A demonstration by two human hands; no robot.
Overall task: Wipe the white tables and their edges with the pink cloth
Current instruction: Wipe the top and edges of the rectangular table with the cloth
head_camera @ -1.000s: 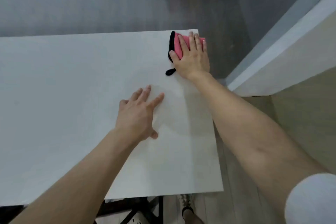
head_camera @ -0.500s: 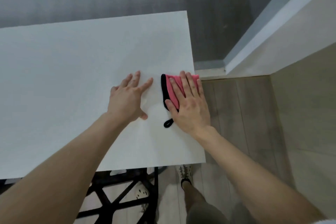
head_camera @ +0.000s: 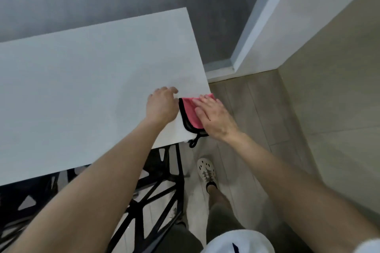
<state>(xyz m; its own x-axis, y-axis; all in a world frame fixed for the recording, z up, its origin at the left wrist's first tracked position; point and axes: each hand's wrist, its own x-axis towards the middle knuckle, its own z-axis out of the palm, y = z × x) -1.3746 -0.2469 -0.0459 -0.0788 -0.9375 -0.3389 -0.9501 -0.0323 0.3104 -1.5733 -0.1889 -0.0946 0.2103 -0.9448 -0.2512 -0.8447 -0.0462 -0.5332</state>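
The pink cloth (head_camera: 190, 113) lies flat on the near right corner of the white table (head_camera: 82, 88). The right hand (head_camera: 216, 118) presses on its right half with straight, spread fingers. The cloth's black trim shows to the left of that hand, and its black loop (head_camera: 194, 142) hangs off the near edge. The left hand (head_camera: 162, 106) rests on the table just beside the cloth, fingers loosely bent, gripping nothing.
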